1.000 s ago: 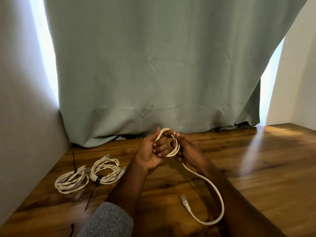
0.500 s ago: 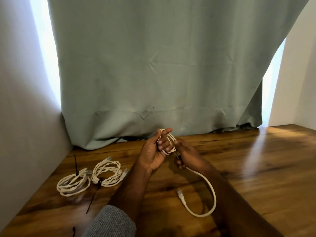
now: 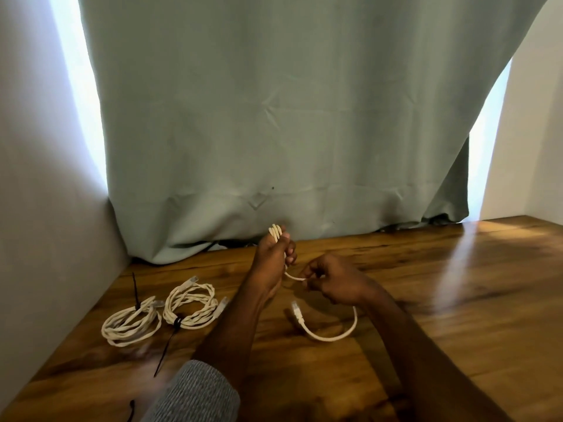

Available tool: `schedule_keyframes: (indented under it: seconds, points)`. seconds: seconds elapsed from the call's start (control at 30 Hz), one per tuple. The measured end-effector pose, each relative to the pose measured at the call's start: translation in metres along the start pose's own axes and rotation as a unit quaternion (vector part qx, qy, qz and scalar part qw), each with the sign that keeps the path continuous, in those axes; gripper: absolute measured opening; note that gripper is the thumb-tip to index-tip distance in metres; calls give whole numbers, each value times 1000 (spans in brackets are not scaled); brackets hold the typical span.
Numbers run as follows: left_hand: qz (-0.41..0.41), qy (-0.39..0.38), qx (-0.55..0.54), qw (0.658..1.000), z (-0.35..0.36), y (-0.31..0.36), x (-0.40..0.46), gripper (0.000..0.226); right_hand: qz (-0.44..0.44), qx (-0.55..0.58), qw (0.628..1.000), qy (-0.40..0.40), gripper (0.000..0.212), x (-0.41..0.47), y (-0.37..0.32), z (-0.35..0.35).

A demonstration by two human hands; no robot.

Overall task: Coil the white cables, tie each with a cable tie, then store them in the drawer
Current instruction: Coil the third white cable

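The left hand (image 3: 272, 257) is raised above the polished dark-wood bench (image 3: 426, 300), its grip closed round a small coil of white round cable (image 3: 276, 232); the tops of the loops stick out above the fingers, in front of the hem of the grey-green fabric curtain (image 3: 274, 117). From the bottom of that coil a short stretch of the same cable runs across to the right hand (image 3: 332, 281), whose fingers are curled and pinch the strand just beside the left hand. Past the right hand the loose tail (image 3: 338, 335) drops to the bench, bends round in an open curve and ends in a clear plastic plug (image 3: 297, 312) lying on the wood between the two forearms. A grey knitted sleeve (image 3: 198, 394) covers the left forearm near the bottom edge.

To the left on the bench lie two finished coils of white cable, side by side and touching or nearly so. The nearer-left coil (image 3: 131, 325) has a thin black cable tie (image 3: 136, 292) fastened on it with the tail standing up. The other coil (image 3: 192, 306) is bound by a second black cable tie (image 3: 170, 342) whose long tail trails toward the near edge. Another dark strip (image 3: 131, 414) shows at the bottom edge, too little of it visible to identify. A pale wall (image 3: 45, 208) closes off the bench on the left
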State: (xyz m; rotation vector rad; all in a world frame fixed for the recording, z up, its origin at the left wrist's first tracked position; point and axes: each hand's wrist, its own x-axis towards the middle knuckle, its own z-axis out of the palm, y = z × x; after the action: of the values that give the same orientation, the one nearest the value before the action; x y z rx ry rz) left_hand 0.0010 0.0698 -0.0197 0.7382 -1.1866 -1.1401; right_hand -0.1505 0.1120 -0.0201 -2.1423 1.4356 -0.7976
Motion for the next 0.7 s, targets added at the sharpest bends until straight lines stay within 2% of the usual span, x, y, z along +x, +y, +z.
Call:
schedule_keyframes:
  seconds: [0.13,0.2,0.27,0.33,0.43,0.53,0.63,0.7]
  points:
    - [33,-27,191,981,-1,-12,-2,11,-35,-77,996,30,1,1,3,0]
    - [42,-37,264,963,-5,-18,-2,14,-38,-81,995,39,6,1,4,-3]
    - [40,-38,310,949,-6,-21,-4,29,-40,-76,995,45,5,-1,3,-7]
    - [30,-37,339,940,-6,-25,-5,45,-48,-3,997,53,7,-5,0,-12]
    - [-14,-65,291,954,-2,-23,-14,39,-61,157,983,67,9,-10,-2,-15]
    - [-33,-103,246,963,-4,-16,-13,19,-91,197,972,86,8,-10,3,-17]
    - [-70,-124,171,975,-2,-6,-14,24,-121,214,959,139,7,-10,2,-15]
    - [-108,-165,131,972,-2,-1,-15,42,-135,245,945,169,5,-9,-1,-13]
